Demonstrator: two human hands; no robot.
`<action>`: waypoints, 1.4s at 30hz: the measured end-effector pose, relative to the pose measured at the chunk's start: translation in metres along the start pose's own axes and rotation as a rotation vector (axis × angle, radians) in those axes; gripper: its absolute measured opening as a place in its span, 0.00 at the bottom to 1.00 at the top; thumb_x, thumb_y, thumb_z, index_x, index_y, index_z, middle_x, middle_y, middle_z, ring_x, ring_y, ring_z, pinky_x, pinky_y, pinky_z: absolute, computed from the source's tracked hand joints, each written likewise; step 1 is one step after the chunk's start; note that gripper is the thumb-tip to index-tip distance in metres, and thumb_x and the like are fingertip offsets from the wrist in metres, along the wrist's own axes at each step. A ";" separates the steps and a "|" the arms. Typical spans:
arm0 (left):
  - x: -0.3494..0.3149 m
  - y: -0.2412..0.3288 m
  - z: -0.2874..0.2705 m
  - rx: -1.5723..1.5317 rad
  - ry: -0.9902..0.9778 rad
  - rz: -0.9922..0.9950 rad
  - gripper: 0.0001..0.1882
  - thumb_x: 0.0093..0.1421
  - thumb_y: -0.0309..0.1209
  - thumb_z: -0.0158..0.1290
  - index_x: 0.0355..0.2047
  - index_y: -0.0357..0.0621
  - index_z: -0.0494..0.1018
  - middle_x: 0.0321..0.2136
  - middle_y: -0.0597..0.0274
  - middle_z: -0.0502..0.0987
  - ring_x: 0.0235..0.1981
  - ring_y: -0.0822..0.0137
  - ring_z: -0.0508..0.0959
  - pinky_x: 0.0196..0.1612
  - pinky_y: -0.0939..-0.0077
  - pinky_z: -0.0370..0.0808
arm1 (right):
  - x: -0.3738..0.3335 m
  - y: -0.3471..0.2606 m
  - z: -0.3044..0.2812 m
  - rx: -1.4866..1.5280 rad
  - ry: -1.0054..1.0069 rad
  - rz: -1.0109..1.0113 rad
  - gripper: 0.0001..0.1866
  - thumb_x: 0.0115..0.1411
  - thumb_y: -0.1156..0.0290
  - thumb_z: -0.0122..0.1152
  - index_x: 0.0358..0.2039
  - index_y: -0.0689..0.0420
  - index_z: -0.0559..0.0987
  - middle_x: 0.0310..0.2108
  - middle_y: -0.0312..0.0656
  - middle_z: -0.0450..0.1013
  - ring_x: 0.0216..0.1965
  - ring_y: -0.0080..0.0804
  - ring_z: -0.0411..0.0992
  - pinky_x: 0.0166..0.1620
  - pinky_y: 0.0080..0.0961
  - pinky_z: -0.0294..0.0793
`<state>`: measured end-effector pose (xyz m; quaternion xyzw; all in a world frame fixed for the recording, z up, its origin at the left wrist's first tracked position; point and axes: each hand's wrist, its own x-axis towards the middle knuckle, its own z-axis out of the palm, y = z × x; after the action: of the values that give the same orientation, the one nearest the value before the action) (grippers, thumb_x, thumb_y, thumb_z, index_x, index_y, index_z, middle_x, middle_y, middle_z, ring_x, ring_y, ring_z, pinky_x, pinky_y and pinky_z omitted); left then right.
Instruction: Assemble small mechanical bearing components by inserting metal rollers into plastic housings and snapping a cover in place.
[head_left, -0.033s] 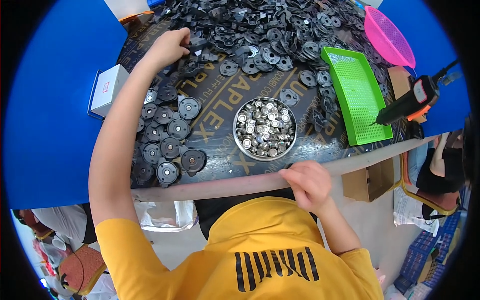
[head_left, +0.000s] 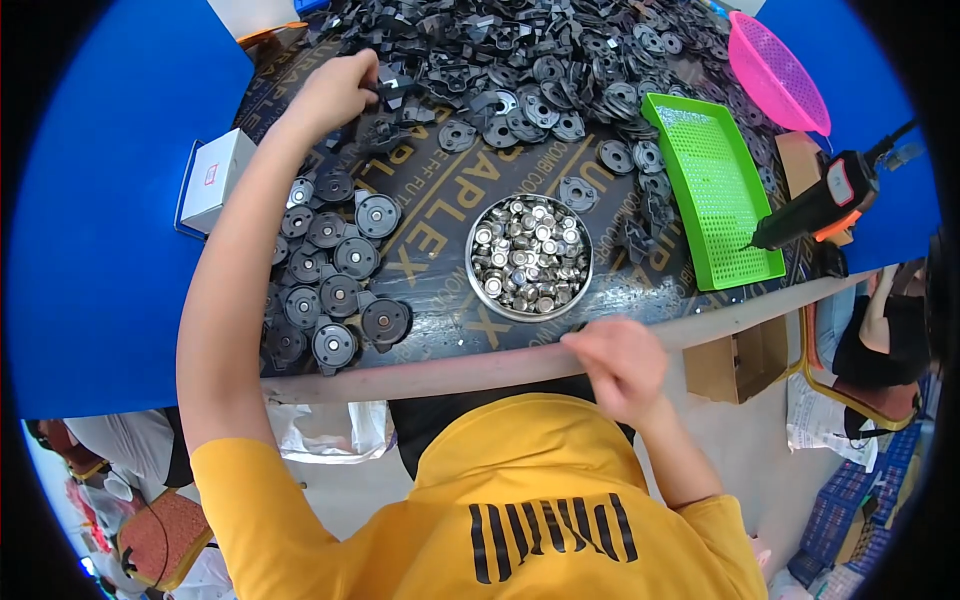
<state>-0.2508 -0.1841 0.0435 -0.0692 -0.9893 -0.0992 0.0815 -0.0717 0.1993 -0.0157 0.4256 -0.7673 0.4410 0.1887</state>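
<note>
My left hand (head_left: 342, 92) reaches to the far left of the table, fingers curled down at the edge of a heap of black plastic parts (head_left: 470, 70). What its fingertips grip is hidden among those parts. Close to the front edge, my right hand (head_left: 622, 368) is closed, thumb and forefinger together; a tiny dark bit shows at its tip, too small to name. Between the hands stands a round metal bowl (head_left: 474, 278) full of small silvery metal pieces (head_left: 530, 255). Beside my left forearm lie several round black parts with metal centres (head_left: 356, 257).
A green perforated tray (head_left: 712, 190) lies at the right, a pink basket (head_left: 785, 75) behind it. A black electric screwdriver (head_left: 820, 208) points in from the right. A white box (head_left: 218, 182) stands at the left. The table's pale front edge (head_left: 480, 368) runs before me.
My left hand has shifted very slightly away from me at the heap. My right hand has turned a little and moved slightly at the table edge.
</note>
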 end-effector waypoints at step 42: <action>-0.234 0.217 0.029 -2.179 -0.104 -0.473 0.21 0.64 0.24 0.43 0.57 0.30 0.59 0.49 0.53 0.71 0.46 0.64 0.74 0.51 0.67 0.72 | 0.058 -0.018 0.005 -0.042 -0.132 -0.303 0.15 0.37 0.76 0.61 0.30 0.60 0.74 0.29 0.41 0.71 0.28 0.35 0.71 0.29 0.27 0.71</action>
<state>0.0070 0.0038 0.0149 0.0822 -0.3639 -0.9239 -0.0851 -0.0896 0.1627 0.0293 0.5604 -0.7141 0.3625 0.2111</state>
